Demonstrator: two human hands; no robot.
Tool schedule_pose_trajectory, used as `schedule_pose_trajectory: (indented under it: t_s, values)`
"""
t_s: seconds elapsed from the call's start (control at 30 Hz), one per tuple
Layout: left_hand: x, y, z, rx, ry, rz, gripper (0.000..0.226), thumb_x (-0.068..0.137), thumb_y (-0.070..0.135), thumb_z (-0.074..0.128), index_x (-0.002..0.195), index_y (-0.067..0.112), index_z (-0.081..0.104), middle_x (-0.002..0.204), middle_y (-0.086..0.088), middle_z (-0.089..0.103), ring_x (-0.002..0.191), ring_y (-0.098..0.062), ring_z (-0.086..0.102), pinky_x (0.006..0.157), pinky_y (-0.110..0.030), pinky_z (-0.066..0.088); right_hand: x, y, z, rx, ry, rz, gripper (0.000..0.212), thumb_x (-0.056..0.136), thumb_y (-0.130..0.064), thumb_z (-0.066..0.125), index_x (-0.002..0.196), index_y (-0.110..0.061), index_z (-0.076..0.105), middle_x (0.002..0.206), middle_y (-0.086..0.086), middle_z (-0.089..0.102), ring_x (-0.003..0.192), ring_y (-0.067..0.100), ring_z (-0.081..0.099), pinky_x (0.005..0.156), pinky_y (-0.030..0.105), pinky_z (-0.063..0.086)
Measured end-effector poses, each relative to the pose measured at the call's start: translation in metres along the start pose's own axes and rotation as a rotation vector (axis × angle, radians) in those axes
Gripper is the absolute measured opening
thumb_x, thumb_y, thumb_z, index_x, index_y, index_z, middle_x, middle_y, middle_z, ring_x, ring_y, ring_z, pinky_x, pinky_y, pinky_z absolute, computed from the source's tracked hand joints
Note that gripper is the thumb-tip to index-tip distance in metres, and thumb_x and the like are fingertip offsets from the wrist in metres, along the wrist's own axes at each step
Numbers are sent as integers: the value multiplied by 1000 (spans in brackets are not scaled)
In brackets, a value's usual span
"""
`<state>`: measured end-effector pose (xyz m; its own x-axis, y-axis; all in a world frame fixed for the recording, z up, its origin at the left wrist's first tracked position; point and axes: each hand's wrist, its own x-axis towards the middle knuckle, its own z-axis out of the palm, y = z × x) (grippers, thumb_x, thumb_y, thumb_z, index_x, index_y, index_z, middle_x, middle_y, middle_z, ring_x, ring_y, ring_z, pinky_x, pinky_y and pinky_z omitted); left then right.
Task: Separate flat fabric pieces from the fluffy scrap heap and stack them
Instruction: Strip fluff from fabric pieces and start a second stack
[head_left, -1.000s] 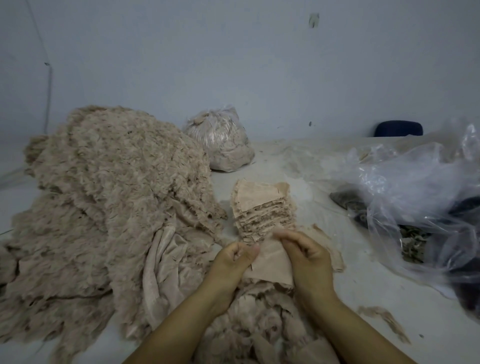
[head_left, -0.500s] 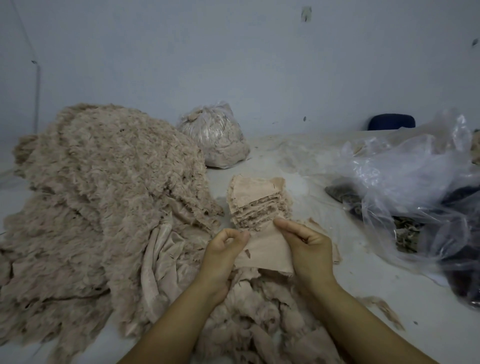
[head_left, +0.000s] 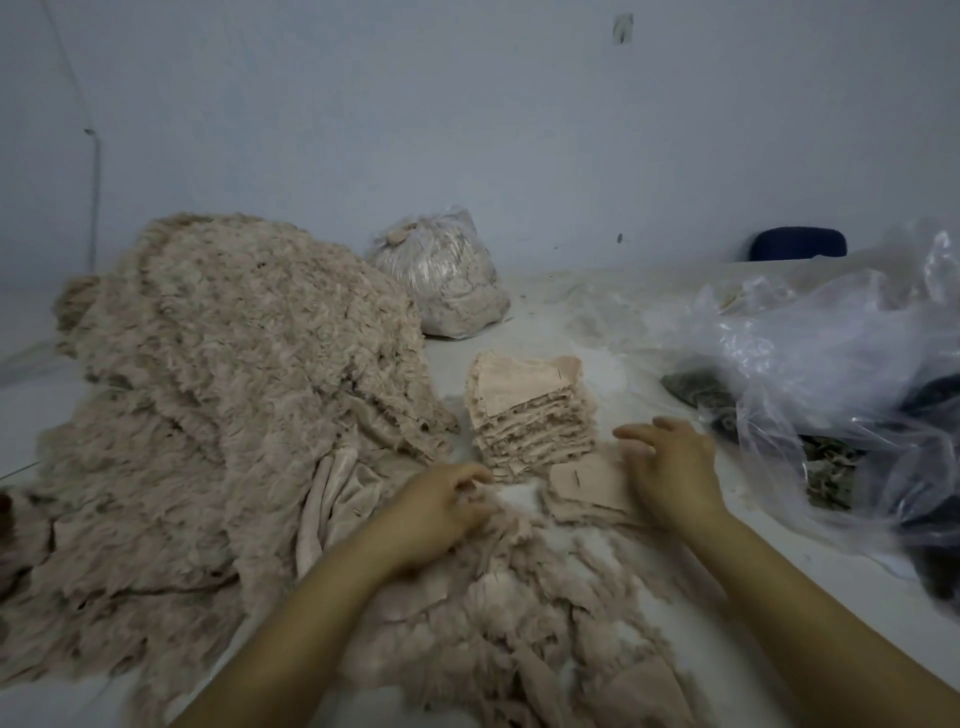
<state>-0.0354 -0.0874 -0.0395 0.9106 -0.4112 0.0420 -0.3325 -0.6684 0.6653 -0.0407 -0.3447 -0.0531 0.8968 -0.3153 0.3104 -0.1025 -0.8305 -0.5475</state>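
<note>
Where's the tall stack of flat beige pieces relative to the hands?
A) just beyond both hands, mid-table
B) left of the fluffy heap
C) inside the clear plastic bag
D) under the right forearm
A: the stack of flat pieces stands on the table beyond the left hand and right hand.

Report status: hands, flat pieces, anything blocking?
Left hand pinching fluffy scraps; right hand open, on a flat piece. Stack upright behind the hands. Nothing blocking it.
</note>
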Motion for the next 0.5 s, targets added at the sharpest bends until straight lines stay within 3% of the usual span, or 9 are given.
schedule_pose_trajectory:
  t_s: [0.03, 0.1, 0.13, 0.2, 0.23, 0.3, 0.37, 0.5]
  values:
    - [0, 1, -10, 27, 16, -1, 31, 93, 29, 56, 124, 26, 55, 112, 8, 54, 91, -7, 56, 75, -19, 44, -6, -4, 0, 7, 60, -41, 24, 95, -18, 54, 113, -26, 68, 134, 6, 51, 128, 26, 38, 104, 31, 27]
    - [-3, 2, -29, 23, 46, 29, 21, 92, 28, 58, 114, 27, 59, 104, 9, 58, 82, -5, 57, 72, -20, 48, -27, -24, 1, 258, 91, -183, 19, 91, -22, 60, 98, -37, 70, 116, -7, 60, 113, 13, 50, 93, 20, 37]
    - [-4, -1, -36, 6, 23, 72, 13, 90, 28, 63, 102, 29, 64, 97, 10, 61, 81, -5, 59, 74, -22, 50, -40, -36, 1, 395, -26, -269, 19, 89, -27, 63, 90, -46, 68, 105, -16, 63, 102, 4, 57, 86, 15, 43]
    - [-11, -4, -44, 3, -176, 206, 8, 81, 36, 71, 89, 33, 70, 88, 17, 65, 82, -2, 60, 76, -19, 48, -66, -54, 6, 486, -371, -401, 9, 82, -47, 66, 89, -51, 67, 99, -23, 65, 95, -4, 59, 81, 10, 45]
    - [-16, -5, -42, 24, -308, 240, 17, 76, 43, 74, 90, 34, 70, 88, 22, 64, 85, 1, 59, 76, -14, 45, -76, -56, 10, 425, -470, -469, 14, 78, -53, 68, 91, -48, 68, 101, -22, 65, 97, -5, 57, 82, 9, 43]
    - [-25, -12, -29, 132, -486, 240, 30, 72, 49, 75, 95, 31, 69, 93, 23, 61, 89, 1, 56, 79, -15, 45, -81, -50, 20, 335, -487, -588, 13, 80, -40, 74, 88, -30, 72, 103, -10, 65, 97, -1, 55, 85, 11, 41]
    - [-28, -21, -18, 226, -454, 292, 18, 84, 37, 68, 85, 20, 65, 88, 11, 56, 83, -6, 54, 78, -27, 46, -77, -42, 24, 407, -426, -509, 9, 88, -19, 67, 79, -18, 67, 92, -5, 67, 88, 6, 59, 79, 20, 44]
    - [-27, -26, -26, 5, -242, 214, 24, 100, 25, 42, 76, 22, 46, 75, 10, 45, 66, 5, 43, 67, -14, 37, -67, -42, 23, 719, -309, -192, 22, 97, -16, 52, 76, -12, 50, 64, -6, 58, 59, 7, 51, 58, 15, 40]
